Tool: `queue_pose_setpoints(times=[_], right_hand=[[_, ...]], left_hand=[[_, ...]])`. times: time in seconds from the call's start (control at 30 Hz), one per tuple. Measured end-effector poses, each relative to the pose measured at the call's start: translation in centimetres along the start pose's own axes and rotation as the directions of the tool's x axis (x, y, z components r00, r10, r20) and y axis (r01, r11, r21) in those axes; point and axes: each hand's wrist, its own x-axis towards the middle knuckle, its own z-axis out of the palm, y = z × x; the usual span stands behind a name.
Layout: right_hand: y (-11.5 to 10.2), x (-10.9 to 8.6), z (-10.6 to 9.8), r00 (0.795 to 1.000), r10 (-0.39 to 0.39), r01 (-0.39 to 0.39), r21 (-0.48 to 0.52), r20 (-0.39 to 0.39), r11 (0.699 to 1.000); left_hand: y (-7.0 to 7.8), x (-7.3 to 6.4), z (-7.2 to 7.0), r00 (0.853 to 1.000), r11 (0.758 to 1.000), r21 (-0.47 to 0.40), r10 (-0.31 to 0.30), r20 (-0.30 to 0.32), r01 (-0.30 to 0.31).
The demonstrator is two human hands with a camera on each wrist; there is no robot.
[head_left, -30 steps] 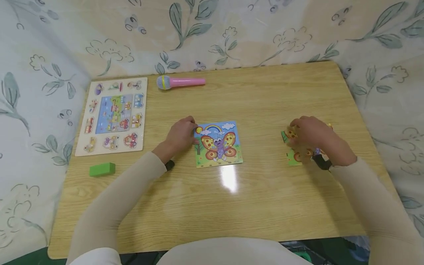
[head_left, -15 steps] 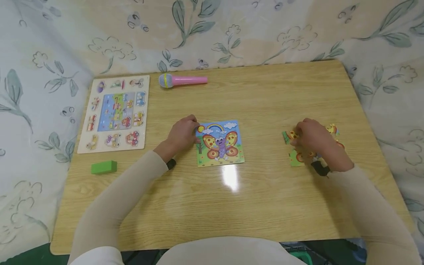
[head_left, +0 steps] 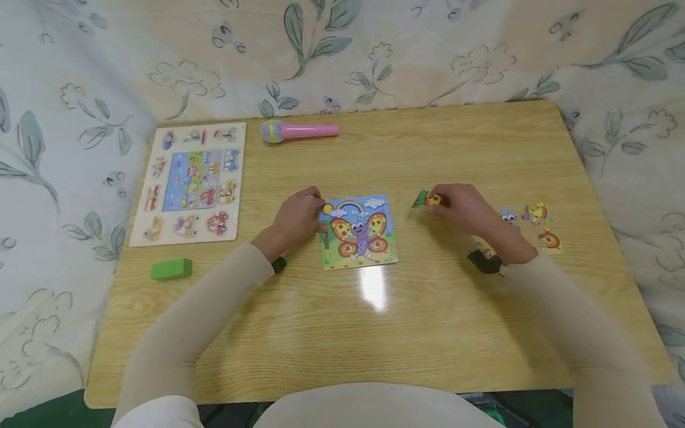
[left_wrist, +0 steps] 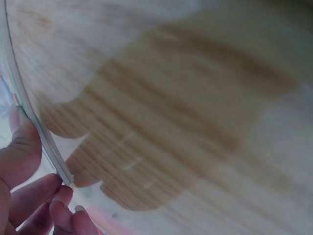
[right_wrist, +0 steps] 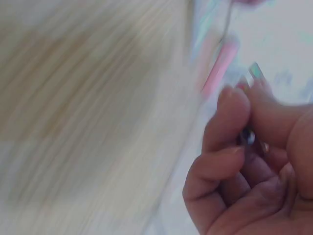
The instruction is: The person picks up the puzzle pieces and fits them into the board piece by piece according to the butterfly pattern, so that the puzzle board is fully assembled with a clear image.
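A: We have the puzzle piece pinched in our right hand, tilted, to the right of the butterfly board and apart from it; how should we handle it?

B: We'd do well to pinch it lightly by its edges, picture up; our left hand grips the butterfly board at its left edge, so it ought to steady that without dragging it; whether anything else is tucked in our right palm, we cannot tell.

A: What could get in our way?

B: Loose pieces lie to the right, one partly hidden by the black strap at our wrist; our right sleeve could sweep them if we swing low.

A: And farther out?

B: The pink microphone lies near the back of the table; the vehicle board is at the left, the green block near its front edge; we should mind our left sleeve beside that block.
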Motion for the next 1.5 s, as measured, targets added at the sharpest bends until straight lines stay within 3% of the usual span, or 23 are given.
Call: queue_pose_setpoints(times=[0.2,0.37,0.5,0.67,0.87,1.07,1.5], right_hand=[[-6.3,4.0,3.3,0.980,-0.160,0.154,0.065,0.119,0.986],[-9.2,5.8,5.6,0.975,-0.117,0.091,0.142,0.191,0.986],[-9.7,6.5,7.2,0.977,-0.086,0.052,0.177,0.194,0.983],[-10.2,6.8,8.1,0.984,-0.074,0.052,0.138,0.162,0.989],[-11.1,6.9,8.5,0.984,-0.036,0.021,0.089,0.175,0.996],[-11.7,7.1,9.0,0.981,-0.058,0.046,0.065,0.188,0.997],[-12.0,7.6,9.6,0.977,-0.028,0.031,-0.013,0.212,0.999]], left_hand=[[0.0,0.1,0.2,1.000,1.000,0.016,0.023,0.014,-0.023],[0.0,0.2,-0.1,0.996,0.996,0.055,0.071,0.057,-0.074],[0.0,0.2,-0.7,0.988,0.987,0.108,0.108,0.108,-0.119],[0.2,0.4,-1.0,0.983,0.975,0.171,0.115,0.143,-0.139],[0.2,0.3,-0.8,0.987,0.967,0.225,0.092,0.132,-0.120],[-0.1,-0.1,-0.6,0.990,0.961,0.257,0.074,0.123,-0.104],[0.0,-0.6,-0.7,0.991,0.962,0.250,0.082,0.102,-0.106]])
